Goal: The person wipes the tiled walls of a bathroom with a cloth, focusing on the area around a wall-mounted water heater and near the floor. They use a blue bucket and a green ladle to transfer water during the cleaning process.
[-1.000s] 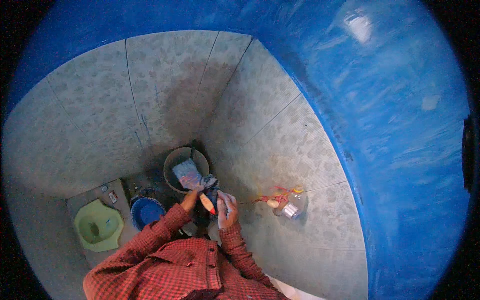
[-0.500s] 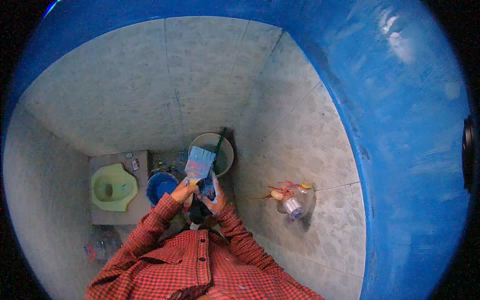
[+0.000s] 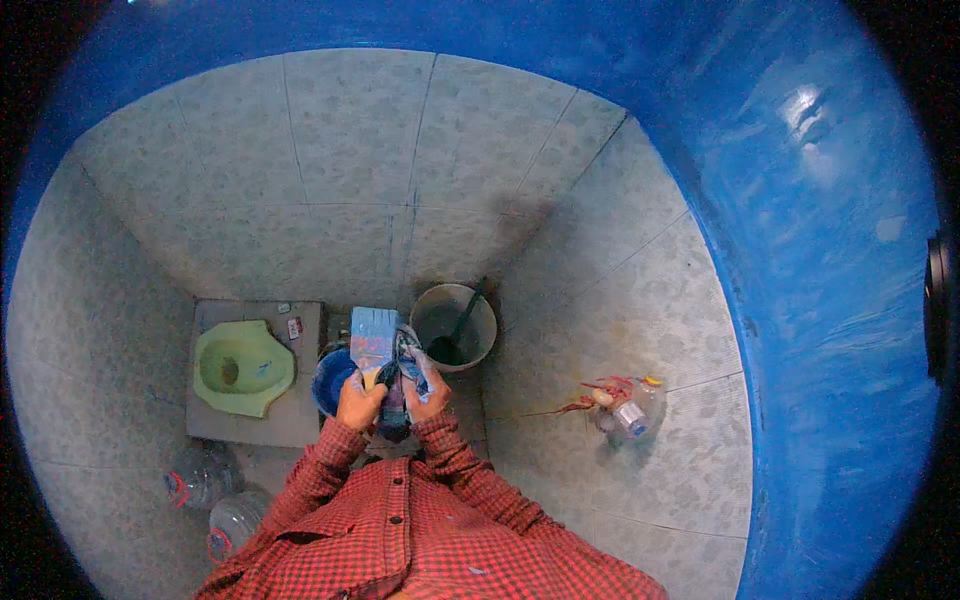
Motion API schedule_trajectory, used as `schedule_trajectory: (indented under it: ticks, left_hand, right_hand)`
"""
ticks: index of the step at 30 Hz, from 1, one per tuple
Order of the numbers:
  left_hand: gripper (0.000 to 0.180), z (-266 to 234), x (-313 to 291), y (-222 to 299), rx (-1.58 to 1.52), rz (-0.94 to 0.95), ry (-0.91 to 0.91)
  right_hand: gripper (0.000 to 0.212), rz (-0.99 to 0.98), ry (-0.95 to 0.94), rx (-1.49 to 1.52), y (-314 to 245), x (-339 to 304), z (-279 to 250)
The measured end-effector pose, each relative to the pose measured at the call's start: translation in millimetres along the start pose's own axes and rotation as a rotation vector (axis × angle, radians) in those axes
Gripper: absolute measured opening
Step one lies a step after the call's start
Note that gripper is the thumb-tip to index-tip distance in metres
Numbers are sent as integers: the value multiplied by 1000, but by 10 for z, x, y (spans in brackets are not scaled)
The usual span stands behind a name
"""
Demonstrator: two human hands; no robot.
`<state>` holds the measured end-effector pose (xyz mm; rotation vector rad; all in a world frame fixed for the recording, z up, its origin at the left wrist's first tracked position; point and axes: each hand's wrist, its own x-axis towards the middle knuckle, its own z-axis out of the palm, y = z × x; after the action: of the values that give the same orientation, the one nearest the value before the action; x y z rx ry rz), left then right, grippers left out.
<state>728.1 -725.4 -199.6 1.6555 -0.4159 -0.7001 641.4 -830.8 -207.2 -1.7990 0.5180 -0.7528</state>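
Observation:
My left hand [image 3: 360, 401] is closed around the handle of a wide flat paintbrush [image 3: 373, 338]. Its bristles point away from me and carry blue paint, with reddish patches near the ferrule. Beside it, my right hand [image 3: 428, 392] grips a dark, blue-smeared cloth [image 3: 406, 350], which lies against the brush's right side. Blue paint marks the fingers of both hands. Just left of my hands stands a bucket of blue paint [image 3: 324, 384], partly hidden by my left hand and the brush.
A pale bucket [image 3: 432, 296] with a dark stick in it stands in the far corner. At left is a green squat toilet [image 3: 270, 345] on a raised grey slab. Clear bottles [image 3: 205, 478] lie at lower left. A plastic bottle [image 3: 630, 416] hangs on the tiled right wall, below blue-painted wall [image 3: 830, 250].
The brush has turned more upright and shifted slightly left. The cloth in my right hand now shows more clearly beside it. My view has shifted, bringing more of the bottles at lower left into sight.

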Motion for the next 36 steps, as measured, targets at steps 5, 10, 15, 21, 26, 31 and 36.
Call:
schedule_trajectory:
  ticks: [5, 10, 15, 21, 26, 31, 36]
  left_hand:
    - [30, -438, 47, -302, 80, 28, 100]
    - [30, -723, 56, -495, 20, 105, 294]
    - [25, -943, 96, -508, -5, 121, 570]
    - [26, -1039, 105, -429, 84, -76, 793]
    - [28, -1068, 148, -846, 172, -70, 916]
    - [20, -659, 234, -144, 60, -83, 893]
    - [16, -707, 259, -151, -174, -107, 877]
  right_hand:
    - [40, -57, 43, 100, -220, 109, 329]
    - [37, 13, 131, 253, -101, 299, 372]
    - [32, -117, 234, -12, -101, 1093, -36]
    - [41, -339, 259, -161, 109, 2571, -395]
    - [47, -446, 444, -572, -2, 3496, -197]
    - [56, -390, 176, -839, 756, 3623, -246]
    - [47, -27, 81, -78, 1237, 3191, 95]
